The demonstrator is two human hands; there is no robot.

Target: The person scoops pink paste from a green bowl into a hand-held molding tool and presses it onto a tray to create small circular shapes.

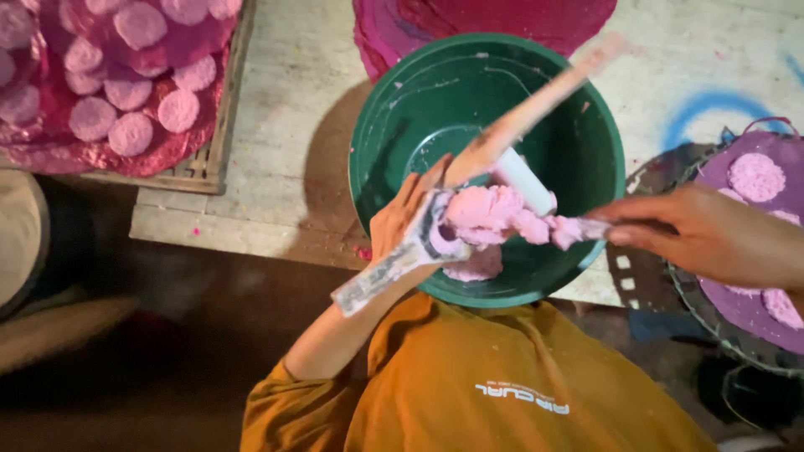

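Note:
A green plastic bowl (578, 142) stands on a pale wooden table, with a little pink paste at its bottom. Over its near rim my left hand (400, 219) grips a paste-smeared flat paddle (381, 276) together with a long wooden stick (536, 100) that slants up to the right. A lump of pink paste (490, 211) sits on the paddle, beside a white cylinder (526, 181). From the right, my right hand (712, 238) holds a small paste-covered blade (582, 228) whose tip touches the lump.
At top left a wooden tray (219, 134) holds several round pink discs on a magenta sheet. At the right, a round woven tray (670, 276) carries a purple sheet with pink discs. Magenta sheets (502, 17) lie behind the bowl. My orange shirt fills the bottom.

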